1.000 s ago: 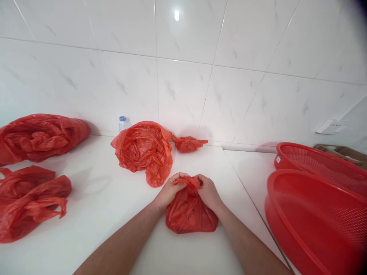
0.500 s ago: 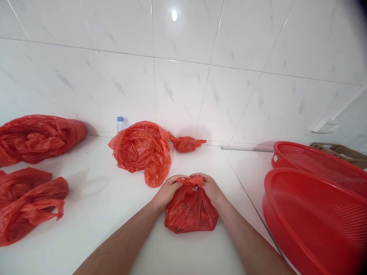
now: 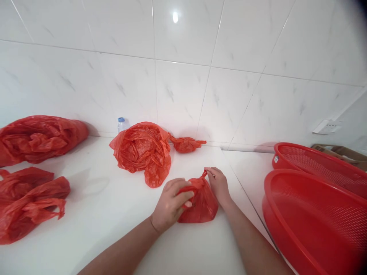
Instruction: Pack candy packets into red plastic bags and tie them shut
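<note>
A marbled tile wall (image 3: 183, 95) backs the white counter (image 3: 94, 214), where a red bag (image 3: 202, 208) sits between both hands, gathered top towards the wall, base running left to right. The left hand (image 3: 171, 204) grips its loop; the right hand (image 3: 218, 185) pinches its tip. The rear basket's (image 3: 318, 162) label (image 3: 276, 159) is unreadable.

Your left grip (image 3: 169, 204) is a bare hand, broad and rounded across the back. Just behind it, a thin dark line (image 3: 154, 226) curves over the wrist — a fine cord or a skin crease, you can't tell which. Your right grip (image 3: 219, 187) is bare too, smoothly tapered. Behind each grip, your left forearm (image 3: 126, 244) and right forearm (image 3: 248, 231) run uncovered — widening toward the bottom edge of view.
</note>
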### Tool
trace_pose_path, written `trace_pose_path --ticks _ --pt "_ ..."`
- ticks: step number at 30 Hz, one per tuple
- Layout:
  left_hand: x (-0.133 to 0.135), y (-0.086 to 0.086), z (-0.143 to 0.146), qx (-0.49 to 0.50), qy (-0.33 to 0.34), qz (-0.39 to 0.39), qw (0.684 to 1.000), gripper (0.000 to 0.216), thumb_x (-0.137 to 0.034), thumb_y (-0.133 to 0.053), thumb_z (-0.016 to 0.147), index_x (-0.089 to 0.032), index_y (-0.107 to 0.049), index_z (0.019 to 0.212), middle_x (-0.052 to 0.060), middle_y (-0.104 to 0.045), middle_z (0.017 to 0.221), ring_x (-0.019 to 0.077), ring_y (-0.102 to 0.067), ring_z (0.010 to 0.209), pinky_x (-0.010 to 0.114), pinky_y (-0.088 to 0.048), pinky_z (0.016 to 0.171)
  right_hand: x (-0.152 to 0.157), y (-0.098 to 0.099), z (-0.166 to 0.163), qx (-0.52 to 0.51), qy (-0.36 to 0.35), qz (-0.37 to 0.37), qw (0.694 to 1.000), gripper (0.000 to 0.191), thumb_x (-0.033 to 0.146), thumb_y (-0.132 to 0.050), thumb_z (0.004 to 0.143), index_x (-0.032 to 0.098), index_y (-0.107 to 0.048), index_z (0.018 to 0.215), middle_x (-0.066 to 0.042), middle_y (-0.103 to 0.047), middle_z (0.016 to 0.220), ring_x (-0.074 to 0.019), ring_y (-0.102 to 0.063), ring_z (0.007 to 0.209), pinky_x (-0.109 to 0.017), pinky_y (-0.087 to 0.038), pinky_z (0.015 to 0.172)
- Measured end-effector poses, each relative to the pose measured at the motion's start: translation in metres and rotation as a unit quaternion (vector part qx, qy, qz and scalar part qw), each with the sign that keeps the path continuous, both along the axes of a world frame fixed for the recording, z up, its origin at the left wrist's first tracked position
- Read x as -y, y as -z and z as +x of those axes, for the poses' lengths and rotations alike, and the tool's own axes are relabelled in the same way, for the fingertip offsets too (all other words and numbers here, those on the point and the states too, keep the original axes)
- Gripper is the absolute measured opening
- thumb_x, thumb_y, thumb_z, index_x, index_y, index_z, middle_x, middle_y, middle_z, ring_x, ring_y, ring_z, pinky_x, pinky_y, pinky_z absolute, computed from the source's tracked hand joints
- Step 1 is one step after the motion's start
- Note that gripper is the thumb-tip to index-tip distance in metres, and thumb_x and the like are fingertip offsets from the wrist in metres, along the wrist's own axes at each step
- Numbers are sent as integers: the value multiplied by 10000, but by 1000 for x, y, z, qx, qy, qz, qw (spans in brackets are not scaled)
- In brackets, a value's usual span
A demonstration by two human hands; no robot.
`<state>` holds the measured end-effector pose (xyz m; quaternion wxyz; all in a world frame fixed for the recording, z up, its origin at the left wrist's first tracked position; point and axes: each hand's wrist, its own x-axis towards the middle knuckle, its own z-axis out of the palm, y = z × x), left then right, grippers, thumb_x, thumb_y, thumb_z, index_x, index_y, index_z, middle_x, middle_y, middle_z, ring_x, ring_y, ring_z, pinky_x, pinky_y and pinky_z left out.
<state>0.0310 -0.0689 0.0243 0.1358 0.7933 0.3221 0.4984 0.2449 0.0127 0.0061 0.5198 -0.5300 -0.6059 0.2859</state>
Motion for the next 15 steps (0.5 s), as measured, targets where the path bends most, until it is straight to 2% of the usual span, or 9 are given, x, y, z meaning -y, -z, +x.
trace_pose_path --ticks 4,6,8,12,14,15 --pt "27 -5 4 -96 87 75 989 174 -233 -590 814 -262 -695 950 90 -696 956 279 -571 1023 433 -403 918 0 2 3 87 21 33 995 252 294 -456 840 242 -694 902 -65 -636 965 -238 -498 995 -399 -347 934" --pt "34 -5 7 -128 102 114 980 214 -240 -609 806 -252 -673 1010 102 -690 997 282 -569 1044 428 -396 932 -1 5 2 118 25 33 992 259 277 -440 845 244 -693 895 -63 -643 946 -231 -508 979 -383 -359 917" --pt "37 -4 11 -147 82 133 977 358 -325 -634 790 -242 -613 1137 137 -638 1136 307 -522 1124 456 -347 982 -2 9 2 139 27 24 990 267 272 -429 844 240 -687 906 -55 -645 963 -214 -529 965 -359 -378 904" --pt "33 -1 21 -193 13 77 978 807 -571 -680 649 -225 -433 1335 220 -354 1418 442 -313 1276 593 -226 1007 -6 16 6 146 33 -9 989 347 323 -449 801 174 -638 1051 -90 -624 1042 -209 -583 877 -361 -436 840" --pt "31 1 23 -226 0 31 974 901 -568 -719 589 -233 -389 1358 227 -290 1440 461 -324 1251 583 -311 942 -8 19 10 143 32 -24 989 417 357 -440 789 134 -613 1095 -127 -615 1057 -233 -589 874 -397 -435 839" --pt "30 2 23 -244 -9 11 970 868 -523 -726 600 -245 -390 1350 214 -314 1423 431 -389 1204 540 -371 893 -9 20 12 145 26 -33 989 440 372 -444 777 126 -608 1103 -135 -610 1073 -242 -590 890 -400 -437 841"
